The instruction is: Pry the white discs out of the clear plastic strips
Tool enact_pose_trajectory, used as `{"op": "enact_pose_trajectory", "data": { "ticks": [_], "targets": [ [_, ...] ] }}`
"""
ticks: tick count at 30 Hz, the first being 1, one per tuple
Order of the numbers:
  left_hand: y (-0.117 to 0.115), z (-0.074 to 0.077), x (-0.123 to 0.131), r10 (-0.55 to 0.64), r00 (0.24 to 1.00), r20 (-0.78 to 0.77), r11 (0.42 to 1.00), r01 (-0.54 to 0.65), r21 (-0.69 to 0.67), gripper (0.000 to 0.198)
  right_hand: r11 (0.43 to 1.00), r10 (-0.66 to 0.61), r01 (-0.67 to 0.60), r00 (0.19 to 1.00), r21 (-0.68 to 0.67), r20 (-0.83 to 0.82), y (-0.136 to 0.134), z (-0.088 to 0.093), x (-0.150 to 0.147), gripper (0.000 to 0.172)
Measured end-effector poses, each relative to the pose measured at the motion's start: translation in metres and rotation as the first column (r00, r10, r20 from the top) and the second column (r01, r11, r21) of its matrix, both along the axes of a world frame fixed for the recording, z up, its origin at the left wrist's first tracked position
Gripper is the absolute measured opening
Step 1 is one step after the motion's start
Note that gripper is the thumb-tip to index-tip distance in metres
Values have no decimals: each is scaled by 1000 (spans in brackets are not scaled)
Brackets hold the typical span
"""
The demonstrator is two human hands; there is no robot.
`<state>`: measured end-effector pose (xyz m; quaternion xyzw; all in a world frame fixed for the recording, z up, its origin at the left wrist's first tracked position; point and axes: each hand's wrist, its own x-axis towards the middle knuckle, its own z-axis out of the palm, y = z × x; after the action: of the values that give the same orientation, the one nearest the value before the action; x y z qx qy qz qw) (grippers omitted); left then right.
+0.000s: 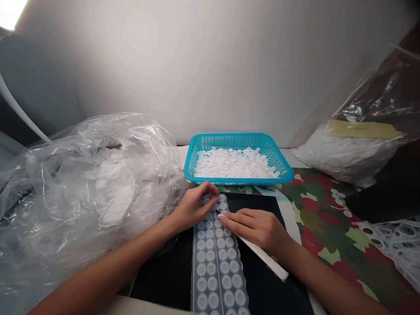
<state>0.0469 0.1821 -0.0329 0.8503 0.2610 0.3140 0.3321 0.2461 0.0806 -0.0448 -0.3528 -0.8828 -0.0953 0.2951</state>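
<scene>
A long translucent strip (pixel 216 264) with rows of round white discs lies lengthwise on a black mat (pixel 162 275). My left hand (pixel 193 209) grips the strip's far end with its fingers curled over the edge. My right hand (pixel 255 227) sits just beside it, its fingertips at the strip's far end. A narrow white paper strip (pixel 265 257) runs from under my right hand toward the lower right, and it seems held in that hand. The near end of the disc strip runs out of view.
A turquoise plastic basket (pixel 230 140) full of loose white discs stands just beyond my hands. A crumpled clear plastic bag (pixel 82 181) lies left, and a filled bag with a yellow label (pixel 348 147) lies right. Camouflage-patterned cloth (pixel 324 227) and a punched white sheet (pixel 409 246) lie right.
</scene>
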Motion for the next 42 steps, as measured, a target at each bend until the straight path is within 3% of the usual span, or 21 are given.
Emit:
{"op": "enact_pose_trajectory", "data": {
  "ticks": [16,23,31,35,42],
  "targets": [
    [0,-1,0,-13,998,61,1000,14,-24,4,999,-9,6,998,36,60,0,7,-5,27],
    [-10,6,1,-158,978,138,978,174,-116,4,998,-53,51,998,27,40,5,3,-7,21],
    [-3,0,2,71,985,158,991,-51,-124,8,999,-36,35,999,33,7,-6,5,-3,26],
    [-2,-1,1,90,988,125,991,-77,-107,8,998,-51,50,999,30,19,-7,3,-2,27],
    [-1,-1,1,85,989,119,992,-73,-105,9,993,-80,75,995,87,51,-8,17,-4,29]
  ]
}}
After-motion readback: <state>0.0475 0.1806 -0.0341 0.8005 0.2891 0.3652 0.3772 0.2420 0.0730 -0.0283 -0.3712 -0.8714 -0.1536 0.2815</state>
